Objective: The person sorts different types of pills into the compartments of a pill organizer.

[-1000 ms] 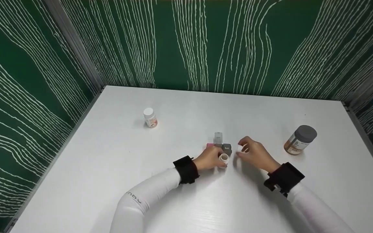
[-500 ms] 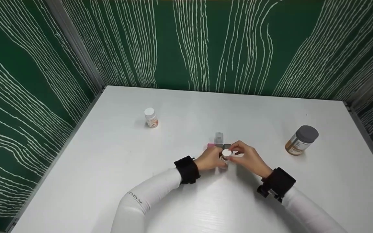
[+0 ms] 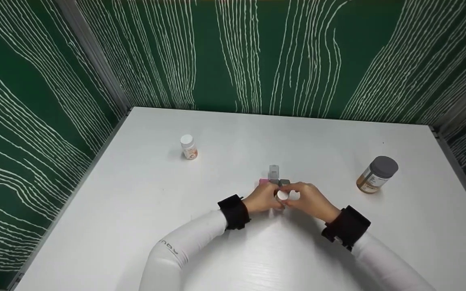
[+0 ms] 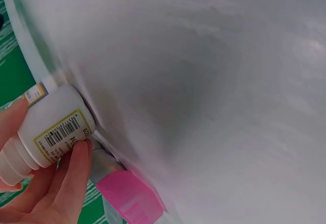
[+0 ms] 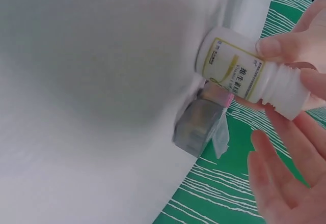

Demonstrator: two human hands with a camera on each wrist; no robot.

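My left hand (image 3: 260, 198) grips a small white pill bottle (image 4: 58, 124) upright on the table, thumb on one side and fingers on the other. My right hand (image 3: 314, 201) pinches the bottle's white cap (image 3: 282, 195) between thumb and forefinger, at the bottle's mouth. In the right wrist view, its other fingers are spread away from the cap. Just behind the bottle sits a small pill box with a grey compartment (image 5: 196, 124) and a pink compartment (image 4: 130, 196). One clear lid (image 3: 274, 171) of the box stands raised. My hands partly hide the box in the head view.
Another white pill bottle (image 3: 189, 147) with an orange-marked label stands at the back left of the white table (image 3: 136, 182). A larger brown jar (image 3: 375, 174) with a dark grey lid is at the right. Green walls with white lines rise behind the table.
My right hand has moved left with the cap, bringing it onto the open mouth of the bottle and then slightly lower. My left hand has stayed in place around the bottle.
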